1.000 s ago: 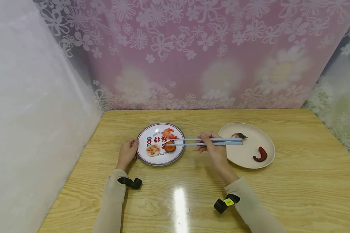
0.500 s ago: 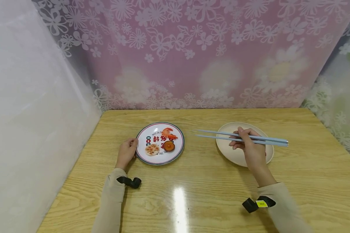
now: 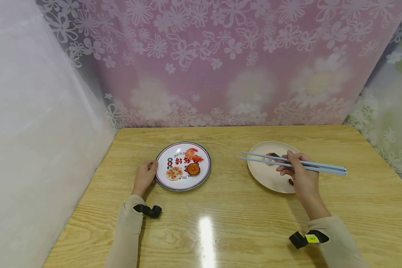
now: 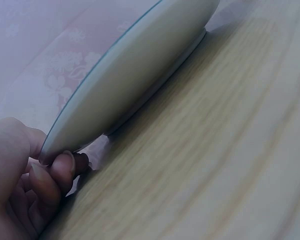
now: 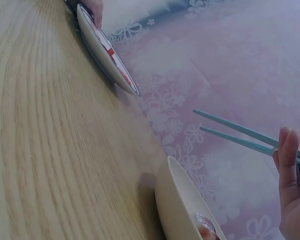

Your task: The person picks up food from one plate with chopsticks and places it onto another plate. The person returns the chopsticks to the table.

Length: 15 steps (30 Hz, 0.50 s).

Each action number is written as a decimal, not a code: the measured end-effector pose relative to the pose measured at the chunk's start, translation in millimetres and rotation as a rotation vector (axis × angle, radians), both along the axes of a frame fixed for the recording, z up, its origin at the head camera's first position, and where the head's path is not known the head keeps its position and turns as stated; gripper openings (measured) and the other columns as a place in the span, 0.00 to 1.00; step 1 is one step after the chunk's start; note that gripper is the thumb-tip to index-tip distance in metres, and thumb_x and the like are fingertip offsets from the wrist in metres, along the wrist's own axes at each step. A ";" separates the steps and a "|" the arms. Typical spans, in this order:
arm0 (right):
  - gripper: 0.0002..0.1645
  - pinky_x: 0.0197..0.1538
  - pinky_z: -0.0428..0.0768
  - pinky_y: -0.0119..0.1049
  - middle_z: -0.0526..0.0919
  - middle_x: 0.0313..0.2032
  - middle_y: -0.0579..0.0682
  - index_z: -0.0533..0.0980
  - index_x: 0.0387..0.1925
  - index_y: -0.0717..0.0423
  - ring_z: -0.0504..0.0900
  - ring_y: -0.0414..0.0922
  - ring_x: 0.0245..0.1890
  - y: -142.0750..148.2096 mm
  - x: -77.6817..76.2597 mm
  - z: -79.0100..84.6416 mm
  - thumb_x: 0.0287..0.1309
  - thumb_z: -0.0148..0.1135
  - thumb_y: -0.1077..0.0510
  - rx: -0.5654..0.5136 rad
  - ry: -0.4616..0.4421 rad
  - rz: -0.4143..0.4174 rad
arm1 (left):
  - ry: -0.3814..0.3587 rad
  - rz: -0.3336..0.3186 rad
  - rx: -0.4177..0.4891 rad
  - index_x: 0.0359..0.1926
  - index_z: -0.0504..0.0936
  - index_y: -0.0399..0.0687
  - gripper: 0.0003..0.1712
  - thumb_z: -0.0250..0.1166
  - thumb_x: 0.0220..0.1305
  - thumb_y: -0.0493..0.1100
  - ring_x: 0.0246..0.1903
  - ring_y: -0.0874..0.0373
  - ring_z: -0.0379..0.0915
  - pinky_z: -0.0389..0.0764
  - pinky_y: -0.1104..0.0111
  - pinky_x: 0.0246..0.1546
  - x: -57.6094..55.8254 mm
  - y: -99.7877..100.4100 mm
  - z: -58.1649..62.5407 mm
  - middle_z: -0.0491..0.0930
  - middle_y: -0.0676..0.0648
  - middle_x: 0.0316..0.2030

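My left hand pinches the left rim of a white printed plate; the left wrist view shows fingers curled under the plate's edge. On this plate lie a shrimp, a mushroom cap and a lotus root slice. Over the right side of a cream plate, my right hand holds blue chopsticks. Their tips are slightly apart with nothing between them, pointing left. Beneath them sits a dark, white and reddish food piece. A dark red curved piece is mostly hidden by the hand.
Both plates stand on a wood-grain table, with bare tabletop between them. A pink floral curtain hangs behind the table's back edge. A pale sheet runs along the left side. Black cameras are strapped to both wrists.
My right hand has moved right with the chopsticks, from the printed plate to the cream plate. The chopstick tips have left the mushroom cap, which stays there. My left hand keeps its place.
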State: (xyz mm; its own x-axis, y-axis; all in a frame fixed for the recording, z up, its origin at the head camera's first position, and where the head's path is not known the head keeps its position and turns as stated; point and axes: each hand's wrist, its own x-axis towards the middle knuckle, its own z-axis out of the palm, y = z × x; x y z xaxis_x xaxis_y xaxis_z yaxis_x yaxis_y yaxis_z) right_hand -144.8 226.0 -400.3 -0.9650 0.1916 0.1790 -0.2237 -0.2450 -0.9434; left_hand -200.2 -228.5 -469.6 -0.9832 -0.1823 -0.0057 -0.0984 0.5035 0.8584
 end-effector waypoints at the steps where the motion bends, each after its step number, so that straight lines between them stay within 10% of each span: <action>1: 0.20 0.24 0.79 0.29 0.85 0.27 0.52 0.73 0.37 0.73 0.83 0.42 0.20 1.0 0.2 -0.5 0.67 0.58 0.54 0.006 -0.006 -0.008 | 0.001 -0.002 0.000 0.52 0.78 0.32 0.21 0.51 0.73 0.46 0.13 0.62 0.66 0.70 0.71 0.16 -0.3 0.1 -0.1 0.74 0.47 0.21; 15: 0.15 0.24 0.80 0.30 0.85 0.30 0.54 0.74 0.31 0.70 0.83 0.43 0.21 -29.6 -7.5 -4.0 0.68 0.55 0.59 -0.048 0.047 0.085 | 0.020 -0.004 -0.013 0.51 0.78 0.32 0.20 0.51 0.73 0.45 0.12 0.61 0.66 0.69 0.70 0.15 -1.5 0.2 -2.3 0.74 0.47 0.20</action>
